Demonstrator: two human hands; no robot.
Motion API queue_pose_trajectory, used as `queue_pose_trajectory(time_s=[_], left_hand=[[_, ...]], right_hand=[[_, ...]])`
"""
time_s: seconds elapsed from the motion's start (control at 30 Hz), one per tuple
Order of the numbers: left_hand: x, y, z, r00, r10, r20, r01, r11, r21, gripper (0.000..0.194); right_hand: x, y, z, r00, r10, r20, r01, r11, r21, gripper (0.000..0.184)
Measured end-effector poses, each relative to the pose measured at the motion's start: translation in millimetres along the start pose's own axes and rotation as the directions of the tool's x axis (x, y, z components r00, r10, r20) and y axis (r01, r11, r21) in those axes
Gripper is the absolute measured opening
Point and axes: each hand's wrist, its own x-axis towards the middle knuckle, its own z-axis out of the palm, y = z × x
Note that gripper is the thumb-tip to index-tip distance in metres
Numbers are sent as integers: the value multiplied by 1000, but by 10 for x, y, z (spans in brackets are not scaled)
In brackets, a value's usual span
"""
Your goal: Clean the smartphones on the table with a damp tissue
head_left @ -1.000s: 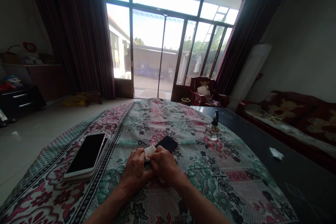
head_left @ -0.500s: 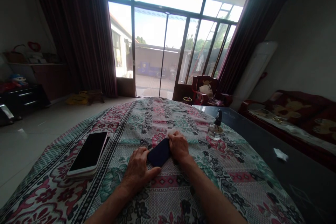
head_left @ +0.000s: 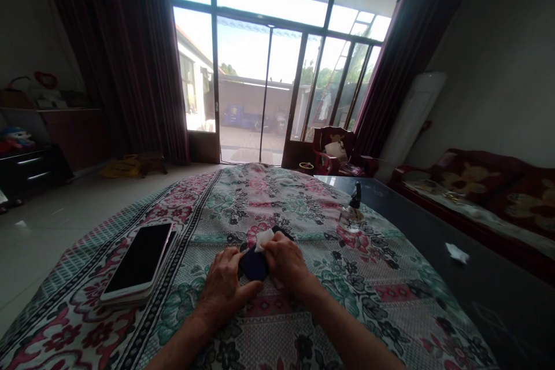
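Note:
A dark blue phone [head_left: 254, 266] lies on the flowered tablecloth, its plain side up, partly covered by my right hand. My left hand [head_left: 225, 280] grips its near left end, fingers along one edge and thumb along the other. My right hand [head_left: 285, 257] pinches a white folded tissue [head_left: 264, 239] and presses it on the phone's upper face. The far end of the phone shows as a dark corner beyond my right knuckles. To the left, a white-framed phone [head_left: 141, 257] with a black screen rests on top of other flat devices.
A clear spray bottle [head_left: 352, 217] with a black nozzle stands on the tablecloth [head_left: 359, 300] to the right. A crumpled white tissue [head_left: 457, 254] lies on the dark tabletop [head_left: 489, 283]. Beyond are a wooden sofa [head_left: 477, 182], an armchair [head_left: 333, 150] and glass doors.
My right hand has slid the tissue toward me and to the left over the dark blue phone. My left hand still holds the phone's near end. The view has shifted slightly.

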Motion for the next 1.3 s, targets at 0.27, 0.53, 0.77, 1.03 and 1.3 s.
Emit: queue_pose_trajectory(time_s=[0.27, 0.53, 0.77, 1.03, 1.3], left_hand=[[19, 27, -23, 999, -25, 44, 25, 1000, -7, 46], [59, 40, -23, 999, 3, 48, -4, 1000, 11, 42], [60, 25, 4, 1000, 16, 14, -17, 999, 34, 41], [48, 101, 7, 1000, 15, 19, -16, 998, 65, 51], [61, 152, -3, 999, 6, 42, -9, 997, 83, 50]], right_hand=[[292, 390, -73, 989, 118, -88, -126, 987, -95, 26], [-159, -11, 82, 980, -188, -64, 190, 981, 42, 18], [-119, 23, 94, 969, -238, -66, 243, 966, 91, 23], [220, 461, 4, 988, 58, -146, -66, 996, -53, 27], [34, 231, 56, 995, -79, -65, 82, 996, 36, 40]])
